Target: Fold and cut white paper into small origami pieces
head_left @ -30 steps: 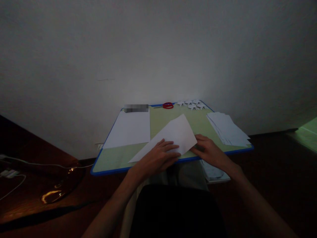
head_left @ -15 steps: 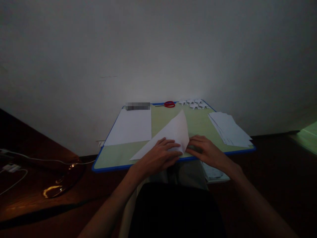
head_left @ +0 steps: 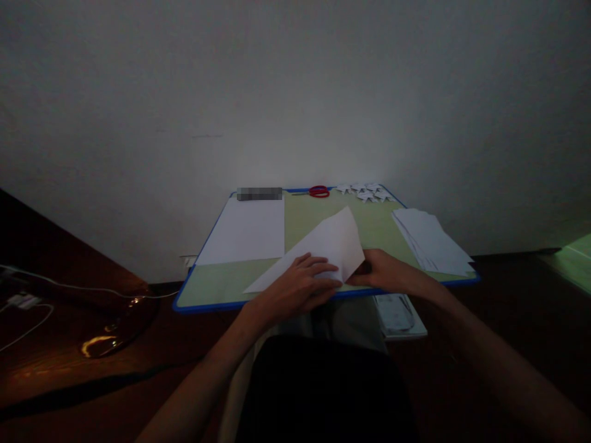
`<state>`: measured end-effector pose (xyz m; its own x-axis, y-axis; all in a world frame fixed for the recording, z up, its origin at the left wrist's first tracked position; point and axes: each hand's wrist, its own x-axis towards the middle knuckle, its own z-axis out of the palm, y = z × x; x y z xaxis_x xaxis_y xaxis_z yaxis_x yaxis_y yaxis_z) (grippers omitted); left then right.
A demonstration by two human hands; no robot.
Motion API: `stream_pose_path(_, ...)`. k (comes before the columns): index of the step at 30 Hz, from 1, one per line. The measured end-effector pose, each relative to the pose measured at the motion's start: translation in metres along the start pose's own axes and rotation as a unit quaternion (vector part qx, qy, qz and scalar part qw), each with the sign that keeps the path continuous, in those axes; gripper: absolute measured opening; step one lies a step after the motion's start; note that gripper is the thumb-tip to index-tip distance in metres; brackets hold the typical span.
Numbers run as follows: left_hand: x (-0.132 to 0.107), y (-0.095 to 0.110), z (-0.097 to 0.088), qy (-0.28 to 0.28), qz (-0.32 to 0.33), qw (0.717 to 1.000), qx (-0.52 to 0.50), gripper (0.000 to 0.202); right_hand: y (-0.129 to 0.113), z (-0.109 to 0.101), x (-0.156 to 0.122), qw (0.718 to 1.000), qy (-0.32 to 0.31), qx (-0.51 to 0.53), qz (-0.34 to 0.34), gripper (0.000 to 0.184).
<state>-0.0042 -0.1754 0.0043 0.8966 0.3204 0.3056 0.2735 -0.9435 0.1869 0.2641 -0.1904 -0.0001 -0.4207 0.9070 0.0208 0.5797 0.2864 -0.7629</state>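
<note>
A white sheet of paper [head_left: 329, 239], folded to a pointed shape, lies near the front edge of the small table, its right flap standing partly raised. Flat on its lower part rests my left hand [head_left: 302, 284], fingers stretched out and a little apart. At the right edge my right hand [head_left: 385, 269] holds the raised flap, thumb low and near the paper's bottom corner. Most of its fingers are hidden behind the flap.
The green table [head_left: 217, 286] has a blue rim. On it lie a large white sheet [head_left: 244, 234], red-handled scissors [head_left: 318, 192], several small folded paper shapes [head_left: 367, 195] and a paper stack [head_left: 431, 240]. Below sits a pad-like stack [head_left: 399, 317]; a white cable [head_left: 92, 286] runs left.
My right fingers have moved behind the right flap, which now spreads farther right and stands more open. My left hand stays pressed on the paper.
</note>
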Motion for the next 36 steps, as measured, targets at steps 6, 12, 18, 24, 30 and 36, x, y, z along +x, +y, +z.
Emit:
stream_pose_path(6,0.0,0.0,0.001,0.008,0.0,1.0,-0.006,0.025,0.004,-0.017,0.019,0.996,-0.075,0.044,-0.019,0.029)
stream_pose_path(12,0.0,0.0,0.0,0.007,0.0,1.0,-0.002,0.024,0.004,-0.015,0.025,0.995,-0.083,0.032,-0.043,0.036)
stream_pose_path(18,0.001,0.001,0.0,0.0,0.004,1.0,0.004,0.026,0.006,-0.012,0.028,0.996,-0.074,-0.034,-0.031,0.039)
stream_pose_path(24,0.001,0.0,0.001,0.004,0.003,1.0,0.019,0.025,0.002,-0.012,0.033,0.993,-0.061,-0.101,-0.005,0.038)
stream_pose_path(30,-0.003,-0.002,0.004,0.012,0.009,1.0,0.007,0.025,-0.006,-0.024,0.035,0.991,-0.096,-0.09,-0.026,0.031)
stream_pose_path(36,-0.005,-0.002,0.004,0.007,-0.004,1.0,-0.007,0.025,-0.006,-0.032,0.04,0.992,-0.098,-0.062,-0.059,0.041)
